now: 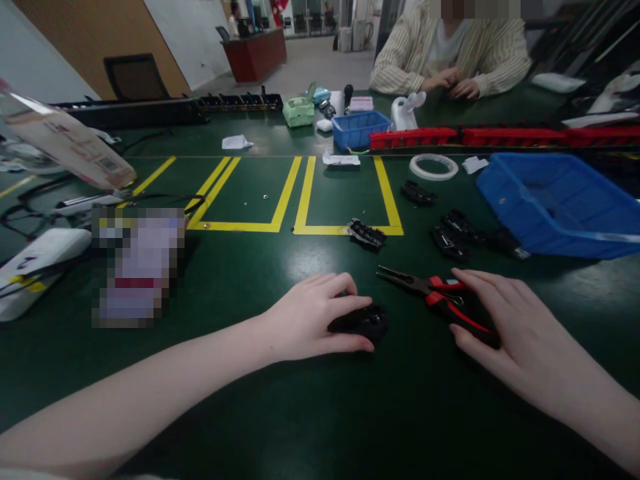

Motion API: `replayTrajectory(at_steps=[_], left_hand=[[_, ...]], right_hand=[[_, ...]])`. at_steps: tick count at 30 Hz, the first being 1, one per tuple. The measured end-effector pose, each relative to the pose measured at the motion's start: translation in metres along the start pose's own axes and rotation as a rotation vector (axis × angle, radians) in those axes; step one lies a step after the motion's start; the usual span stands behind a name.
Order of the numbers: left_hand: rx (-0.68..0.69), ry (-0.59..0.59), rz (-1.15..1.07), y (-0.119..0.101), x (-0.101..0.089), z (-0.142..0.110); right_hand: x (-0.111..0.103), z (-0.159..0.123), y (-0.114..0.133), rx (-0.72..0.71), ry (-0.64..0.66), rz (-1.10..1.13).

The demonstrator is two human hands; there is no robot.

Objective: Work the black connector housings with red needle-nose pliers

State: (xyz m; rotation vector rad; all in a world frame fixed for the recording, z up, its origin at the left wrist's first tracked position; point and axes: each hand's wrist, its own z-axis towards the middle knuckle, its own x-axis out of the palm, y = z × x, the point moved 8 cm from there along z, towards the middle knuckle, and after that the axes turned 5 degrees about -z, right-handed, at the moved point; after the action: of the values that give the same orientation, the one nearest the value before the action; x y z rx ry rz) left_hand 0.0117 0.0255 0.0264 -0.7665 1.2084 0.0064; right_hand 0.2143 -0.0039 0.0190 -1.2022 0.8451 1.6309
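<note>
My left hand (320, 313) has its thumb and fingers around a small black plastic part (373, 323) low over the dark green table. Part of that piece is hidden under the fingers. To the right, my right hand (505, 327) is around the handles of needle-nose pliers (429, 288) with red and black grips. Their jaws are slightly apart and point left, toward the area above the black part. Beyond the hands lies a similar black part (367, 234) at a yellow tape line, with another black part (418, 193) farther back and several more (453, 233) clustered at right.
A blue bin (565, 207) stands at right, near a tape roll (433, 167). Red strips (510, 137) and a small blue basket (360, 128) line the back. A blurred-out phone-like object (143, 267) and cables lie at left. Across the table sits a person (450, 53).
</note>
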Motion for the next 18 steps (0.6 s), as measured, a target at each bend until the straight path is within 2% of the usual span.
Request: replayTrajectory(at_steps=[8, 18], left_hand=[[0.116, 0.012, 0.156, -0.007, 0.005, 0.000], [0.103, 0.061, 0.067, 0.000, 0.004, -0.001]], right_hand=[[0.001, -0.002, -0.012, 0.087, -0.052, 0.099], [-0.011, -0.003, -0.003, 0.079, -0.083, 0.112]])
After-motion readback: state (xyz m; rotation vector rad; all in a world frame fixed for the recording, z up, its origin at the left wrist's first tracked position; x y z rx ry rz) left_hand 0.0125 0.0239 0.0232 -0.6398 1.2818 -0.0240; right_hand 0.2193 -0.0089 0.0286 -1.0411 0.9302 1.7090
